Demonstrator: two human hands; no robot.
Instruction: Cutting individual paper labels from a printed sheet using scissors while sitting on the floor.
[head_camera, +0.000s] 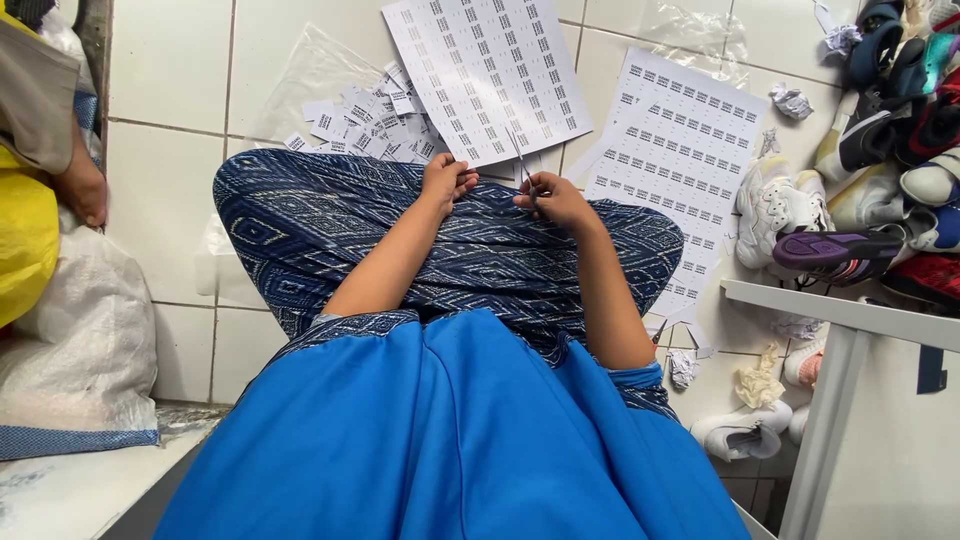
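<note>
- Our left hand (447, 181) pinched the near edge of a printed label sheet (487, 75), fingers curled narrow, keeping the paper steady over our patterned lap (440, 250)
- Our right hand (552, 196) was closed around small scissors (521, 160), blades pointing up into that sheet
- Cut slips (365, 125) lay piled beside the sheet on a clear plastic bag (310, 75)
- A second sheet (680, 150) waited on the tiles to our right, with a heap of shoes (880, 160) crowding that side
</note>
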